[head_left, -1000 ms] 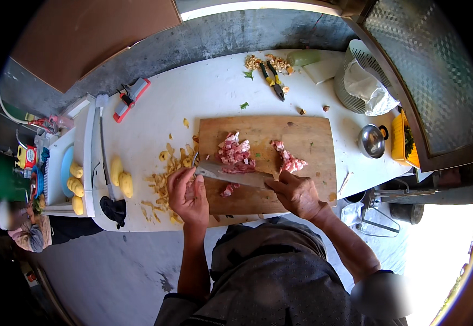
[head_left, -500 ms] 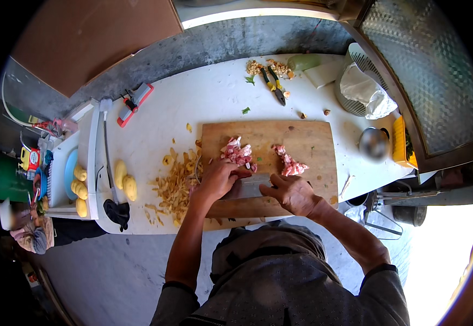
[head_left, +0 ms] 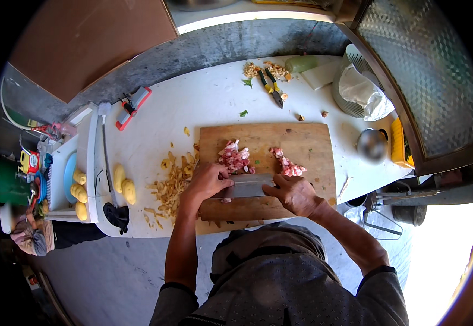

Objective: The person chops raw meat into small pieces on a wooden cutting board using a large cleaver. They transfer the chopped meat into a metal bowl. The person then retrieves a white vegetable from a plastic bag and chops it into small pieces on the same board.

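A broad cleaver (head_left: 247, 186) lies across the near half of the wooden cutting board (head_left: 307, 138), its flat blade showing. My right hand (head_left: 295, 194) is closed around its handle end. At the blade's left end is my left hand (head_left: 208, 182), fingers bent and thumb against the metal; whatever lies under those fingers is hidden. Just beyond the blade sits a pile of cut raw meat (head_left: 235, 156). Farther right on the board is a second strip of meat pieces (head_left: 287, 163). One small meat scrap (head_left: 225, 200) shows on the near side of the blade.
Potato peelings (head_left: 172, 187) spread left of the board, with peeled potatoes (head_left: 124, 185) beyond. Pliers (head_left: 273, 89) lie at the back. A strainer basket (head_left: 350, 98), a metal bowl (head_left: 373, 145) and a yellow basket (head_left: 401, 142) stand right. Another person (head_left: 33, 236) is at far left.
My left hand has shifted slightly left, to the blade's end. The blade now shows more of its flat side, and a small meat scrap has come into sight on its near side.
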{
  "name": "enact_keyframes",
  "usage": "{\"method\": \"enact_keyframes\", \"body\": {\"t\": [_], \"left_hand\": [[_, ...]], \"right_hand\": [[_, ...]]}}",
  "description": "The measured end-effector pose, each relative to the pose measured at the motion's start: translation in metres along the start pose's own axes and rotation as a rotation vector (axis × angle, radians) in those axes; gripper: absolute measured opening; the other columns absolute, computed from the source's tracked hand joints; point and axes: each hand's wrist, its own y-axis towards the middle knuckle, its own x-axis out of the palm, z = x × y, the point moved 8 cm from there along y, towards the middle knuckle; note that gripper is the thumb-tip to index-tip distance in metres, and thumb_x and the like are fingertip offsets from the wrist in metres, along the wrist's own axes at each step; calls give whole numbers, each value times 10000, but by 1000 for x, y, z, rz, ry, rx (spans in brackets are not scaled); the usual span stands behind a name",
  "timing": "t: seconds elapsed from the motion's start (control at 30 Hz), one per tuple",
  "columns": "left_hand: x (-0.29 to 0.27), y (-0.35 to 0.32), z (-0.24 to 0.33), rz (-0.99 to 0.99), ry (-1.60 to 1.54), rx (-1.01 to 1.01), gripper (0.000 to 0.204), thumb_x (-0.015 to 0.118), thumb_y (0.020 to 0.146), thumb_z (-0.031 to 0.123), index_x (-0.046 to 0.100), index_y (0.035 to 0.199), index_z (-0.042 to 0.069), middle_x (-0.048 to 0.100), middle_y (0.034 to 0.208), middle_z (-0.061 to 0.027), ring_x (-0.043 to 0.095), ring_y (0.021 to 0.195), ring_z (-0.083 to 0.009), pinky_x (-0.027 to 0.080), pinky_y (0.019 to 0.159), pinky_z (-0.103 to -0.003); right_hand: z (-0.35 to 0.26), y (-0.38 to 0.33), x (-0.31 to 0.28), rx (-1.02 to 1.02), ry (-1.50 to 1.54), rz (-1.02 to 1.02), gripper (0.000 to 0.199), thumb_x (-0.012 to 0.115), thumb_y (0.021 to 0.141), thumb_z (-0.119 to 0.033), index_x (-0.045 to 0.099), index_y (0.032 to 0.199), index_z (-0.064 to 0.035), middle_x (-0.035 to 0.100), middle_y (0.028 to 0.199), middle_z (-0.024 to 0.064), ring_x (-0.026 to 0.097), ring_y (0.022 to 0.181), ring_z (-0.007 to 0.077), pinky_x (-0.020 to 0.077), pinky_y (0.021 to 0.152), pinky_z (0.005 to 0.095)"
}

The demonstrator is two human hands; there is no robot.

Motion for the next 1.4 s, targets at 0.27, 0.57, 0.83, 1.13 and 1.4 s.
{"method": "enact_keyframes", "body": {"t": [0.27,0.57,0.83,1.13,1.4], "left_hand": [[7,15,-49,217,10,-32,165,823,879,147,793,988,26,778,956,-172,748,893,-349,569,801,-428],[-4,-38,-83,669,-397,-61,153,751,933,37,766,1081,2,745,890,-101,696,774,-171,547,720,-307],[64,-90,-2,643,-152,49,153,776,872,6,727,1015,26,718,980,-139,701,921,-357,554,793,-427],[79,-100,-9,712,-55,37,166,785,864,15,774,1028,43,736,1032,-151,695,1014,-382,555,857,-472],[86,-101,-13,697,-52,98,222,779,851,52,803,1071,66,768,1038,-182,719,996,-419,568,923,-499]], "right_hand": [[0,-13,-20,1,36,93,395,701,820,-52,662,1204,-140,578,966,102,700,783,294,577,619,412],[7,-49,-52,353,330,323,227,785,909,-102,765,1135,-93,671,892,73,697,662,280,564,584,394],[-23,-23,11,452,595,131,211,721,999,-189,767,1113,-17,710,831,272,703,742,469,552,662,526],[-47,-17,80,381,306,-30,127,650,998,-211,648,1027,-88,736,832,201,741,770,408,575,668,534],[-47,-10,61,452,621,-187,338,559,1099,-380,644,1312,-131,760,988,249,731,963,487,567,842,588]]}}
